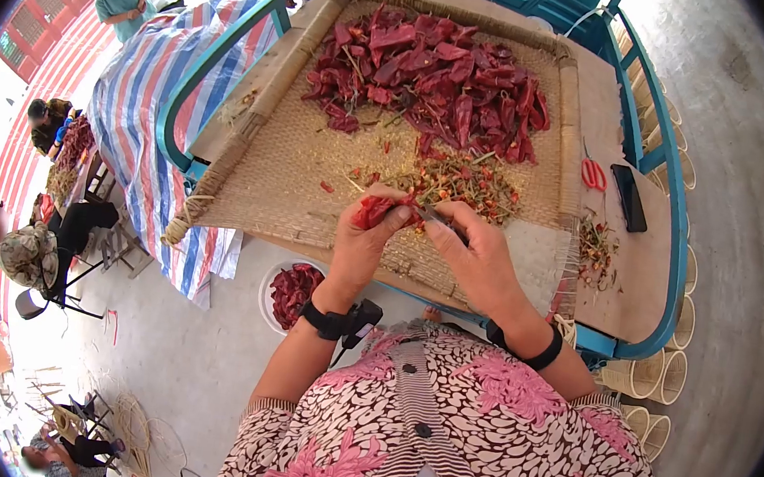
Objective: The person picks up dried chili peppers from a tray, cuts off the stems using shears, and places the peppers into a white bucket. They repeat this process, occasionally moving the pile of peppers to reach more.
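Observation:
My left hand (357, 250) is closed around a dried red chili pepper (372, 212) above the near part of a woven tray (267, 180). Close by on its right, my right hand (484, 260) is closed on a small dark tool (450, 227), mostly hidden by the fingers; its tip meets the stem end of the pepper. Behind my hands lies a heap of dried red peppers (419, 65). A smaller pile of cut stems and seeds (476, 188) sits just beyond my right hand, with loose seeds scattered around.
Red-handled scissors (593, 175) and a black phone (629, 198) lie on the board right of the tray. Blue cart rails (673, 260) surround it. Below stands a white basin (267, 296) holding red peppers. Several people sit or stand at left near a striped tarp (150, 93).

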`<state>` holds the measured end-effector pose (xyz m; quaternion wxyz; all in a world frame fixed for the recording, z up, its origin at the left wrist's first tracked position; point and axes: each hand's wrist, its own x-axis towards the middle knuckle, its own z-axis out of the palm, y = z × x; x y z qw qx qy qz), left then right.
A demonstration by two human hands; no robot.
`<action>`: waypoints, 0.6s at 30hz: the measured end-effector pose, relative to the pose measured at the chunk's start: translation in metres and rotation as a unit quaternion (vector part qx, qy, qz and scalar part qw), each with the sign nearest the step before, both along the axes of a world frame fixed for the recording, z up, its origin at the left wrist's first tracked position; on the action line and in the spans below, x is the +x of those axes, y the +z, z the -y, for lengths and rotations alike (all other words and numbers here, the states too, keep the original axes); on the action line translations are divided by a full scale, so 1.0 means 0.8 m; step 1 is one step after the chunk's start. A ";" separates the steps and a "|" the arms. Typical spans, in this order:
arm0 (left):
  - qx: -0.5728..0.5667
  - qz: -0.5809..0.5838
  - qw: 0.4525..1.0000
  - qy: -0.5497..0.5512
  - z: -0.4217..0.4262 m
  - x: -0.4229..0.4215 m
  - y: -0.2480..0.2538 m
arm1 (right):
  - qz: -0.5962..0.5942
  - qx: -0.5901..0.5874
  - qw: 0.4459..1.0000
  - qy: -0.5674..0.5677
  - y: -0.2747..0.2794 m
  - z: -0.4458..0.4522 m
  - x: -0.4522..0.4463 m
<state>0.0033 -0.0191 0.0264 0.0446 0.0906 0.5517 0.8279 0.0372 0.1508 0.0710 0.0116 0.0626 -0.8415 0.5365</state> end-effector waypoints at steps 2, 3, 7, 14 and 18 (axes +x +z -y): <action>0.013 0.005 1.000 0.002 -0.003 0.001 -0.003 | -0.002 -0.022 1.000 -0.001 -0.009 -0.001 -0.001; 0.021 0.011 1.000 0.004 -0.005 0.002 -0.003 | -0.011 -0.034 0.999 -0.001 -0.019 -0.001 -0.003; 0.085 0.097 0.992 -0.004 -0.007 0.006 -0.010 | 0.115 -0.276 0.953 0.051 -0.026 0.001 -0.004; 0.261 0.112 0.952 -0.112 -0.006 0.001 -0.012 | 0.387 -0.535 0.745 0.098 -0.004 -0.004 0.000; 0.234 0.105 0.958 -0.130 -0.003 -0.002 0.000 | 0.347 -0.528 0.765 0.124 -0.011 -0.007 -0.002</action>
